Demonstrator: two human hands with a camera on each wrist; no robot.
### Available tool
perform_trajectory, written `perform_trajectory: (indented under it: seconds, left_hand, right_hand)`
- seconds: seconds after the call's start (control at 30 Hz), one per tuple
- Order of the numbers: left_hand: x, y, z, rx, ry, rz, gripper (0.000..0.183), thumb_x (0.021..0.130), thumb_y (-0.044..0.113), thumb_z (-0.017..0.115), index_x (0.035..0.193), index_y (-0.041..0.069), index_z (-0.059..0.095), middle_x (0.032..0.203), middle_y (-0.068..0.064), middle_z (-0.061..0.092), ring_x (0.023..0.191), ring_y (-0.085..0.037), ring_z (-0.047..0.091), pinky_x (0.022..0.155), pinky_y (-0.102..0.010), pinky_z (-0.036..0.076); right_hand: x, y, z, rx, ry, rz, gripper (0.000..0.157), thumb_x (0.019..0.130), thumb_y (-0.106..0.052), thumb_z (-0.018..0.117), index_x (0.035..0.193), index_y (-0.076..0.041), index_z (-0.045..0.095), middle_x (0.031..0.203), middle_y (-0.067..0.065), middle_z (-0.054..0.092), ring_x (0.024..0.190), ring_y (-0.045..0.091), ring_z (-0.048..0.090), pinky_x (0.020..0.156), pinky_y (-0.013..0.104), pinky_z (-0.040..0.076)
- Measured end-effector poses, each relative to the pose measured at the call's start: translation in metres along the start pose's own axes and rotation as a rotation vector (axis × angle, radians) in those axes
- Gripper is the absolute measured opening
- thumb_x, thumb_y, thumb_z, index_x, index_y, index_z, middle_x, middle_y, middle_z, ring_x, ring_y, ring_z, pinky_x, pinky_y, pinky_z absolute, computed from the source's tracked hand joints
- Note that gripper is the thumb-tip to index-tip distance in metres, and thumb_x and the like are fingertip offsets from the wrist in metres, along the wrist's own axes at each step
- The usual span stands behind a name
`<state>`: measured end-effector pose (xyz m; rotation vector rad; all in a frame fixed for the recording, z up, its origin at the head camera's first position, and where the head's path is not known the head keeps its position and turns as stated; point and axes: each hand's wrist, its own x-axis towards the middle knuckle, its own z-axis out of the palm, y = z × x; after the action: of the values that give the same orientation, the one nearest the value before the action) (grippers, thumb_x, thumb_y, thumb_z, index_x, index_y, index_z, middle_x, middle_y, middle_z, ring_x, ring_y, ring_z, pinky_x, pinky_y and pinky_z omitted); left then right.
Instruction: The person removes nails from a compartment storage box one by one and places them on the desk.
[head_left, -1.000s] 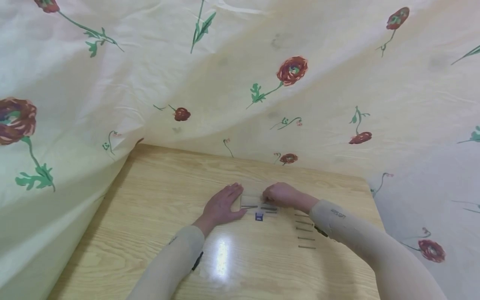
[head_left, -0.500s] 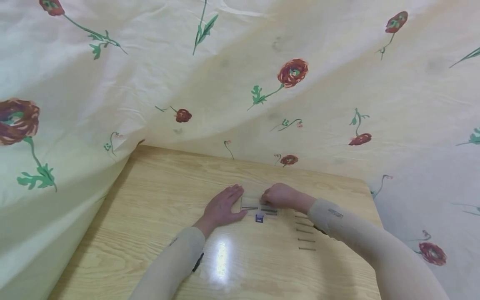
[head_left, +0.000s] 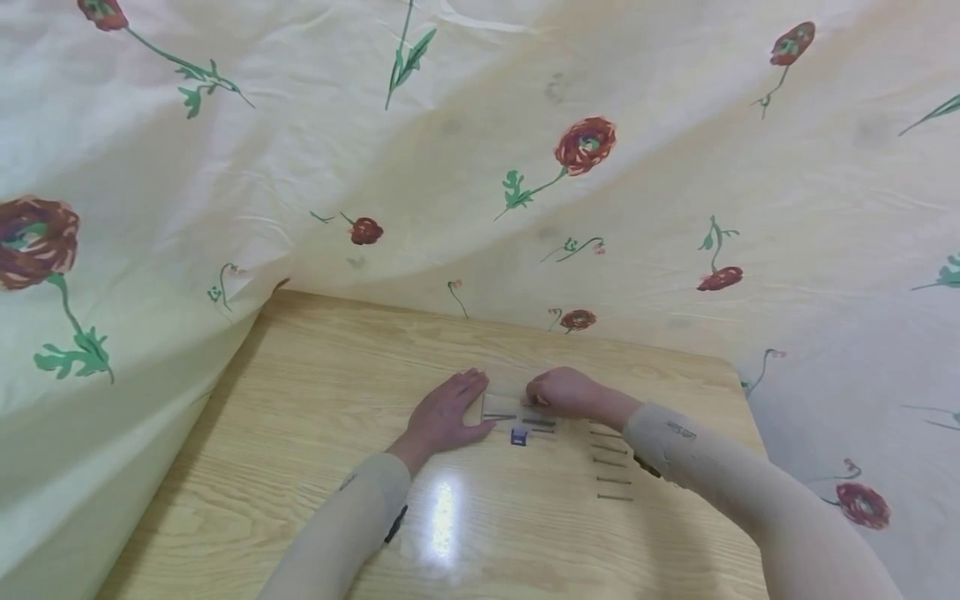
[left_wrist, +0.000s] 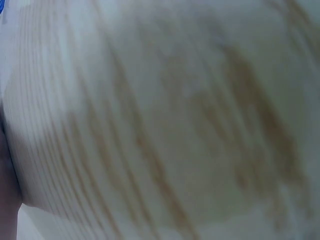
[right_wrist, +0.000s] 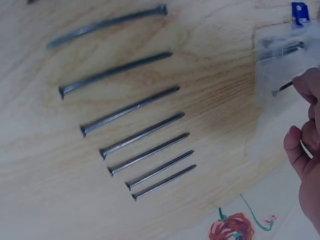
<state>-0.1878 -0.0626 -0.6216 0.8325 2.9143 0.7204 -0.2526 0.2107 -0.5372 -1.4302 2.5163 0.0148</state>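
A translucent plastic packet (head_left: 495, 403) with several nails on it lies between my hands, a small blue piece (head_left: 519, 437) at its near edge. My left hand (head_left: 444, 414) rests on the table with straight fingers, the thumb spread towards the packet's left side. With thumb and finger my right hand (head_left: 562, 392) pinches a nail (right_wrist: 284, 89) over the packet. Only the nail's head end shows in the right wrist view; the fingers hide the rest. In the left wrist view just a dark edge of the hand (left_wrist: 9, 192) appears.
To the right of the packet, several loose nails (right_wrist: 145, 150) lie roughly parallel on the wooden table (head_left: 322, 400), some partly under the right forearm in the head view. A flowered cloth (head_left: 450, 183) hangs around the table's back and sides.
My right hand and forearm have shifted very slightly to the right over the packet. The left hand stays in place on the table.
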Motion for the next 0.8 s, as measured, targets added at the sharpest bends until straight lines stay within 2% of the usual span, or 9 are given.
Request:
perform_trajectory:
  seconds: [0.17,0.3,0.4,0.6,0.8]
  left_hand:
    - [-0.001,0.000,0.001,-0.018,0.001,-0.003,0.084,0.100,0.064,0.058,0.166,0.016,0.040,0.173,-0.003,0.036,0.160,-0.022,0.032,0.133,-0.039,0.026]
    - [-0.002,-0.001,0.000,-0.034,-0.001,-0.006,0.084,0.100,0.064,0.059,0.166,0.016,0.040,0.173,-0.003,0.036,0.160,-0.024,0.032,0.132,-0.041,0.027]
    - [-0.002,0.001,-0.002,-0.047,0.000,-0.010,0.084,0.100,0.063,0.060,0.166,0.016,0.041,0.173,-0.003,0.036,0.159,-0.025,0.033,0.132,-0.043,0.028]
    - [-0.002,0.000,0.000,-0.031,0.000,-0.020,0.084,0.100,0.064,0.058,0.166,0.015,0.040,0.173,-0.002,0.035,0.160,-0.024,0.032,0.133,-0.041,0.025]
    - [0.001,0.000,0.004,-0.003,0.009,0.005,0.084,0.100,0.065,0.057,0.165,0.014,0.042,0.172,-0.002,0.037,0.160,-0.021,0.032,0.133,-0.037,0.023]
  right_hand:
    - [-0.005,0.000,-0.006,0.138,0.074,0.108,0.007,0.097,-0.015,0.078,0.091,-0.015,0.075,0.076,-0.009,0.065,0.063,0.003,0.049,0.059,0.025,0.050]
    - [-0.018,0.001,-0.016,0.158,0.156,0.158,0.005,0.095,-0.012,0.077,0.093,-0.015,0.075,0.075,-0.011,0.062,0.062,0.002,0.045,0.057,0.023,0.045]
    - [-0.036,-0.001,-0.025,0.127,0.194,0.165,0.004,0.094,-0.010,0.077,0.092,-0.014,0.075,0.075,-0.011,0.062,0.063,0.001,0.045,0.056,0.023,0.044]
    - [-0.082,-0.013,-0.039,0.130,0.202,0.201,0.007,0.093,-0.006,0.078,0.092,-0.013,0.076,0.076,-0.011,0.065,0.062,-0.001,0.044,0.055,0.022,0.045]
    - [-0.132,-0.032,-0.034,0.155,0.206,0.295,0.009,0.091,-0.005,0.079,0.095,-0.012,0.078,0.075,-0.016,0.061,0.061,-0.004,0.040,0.052,0.019,0.039]
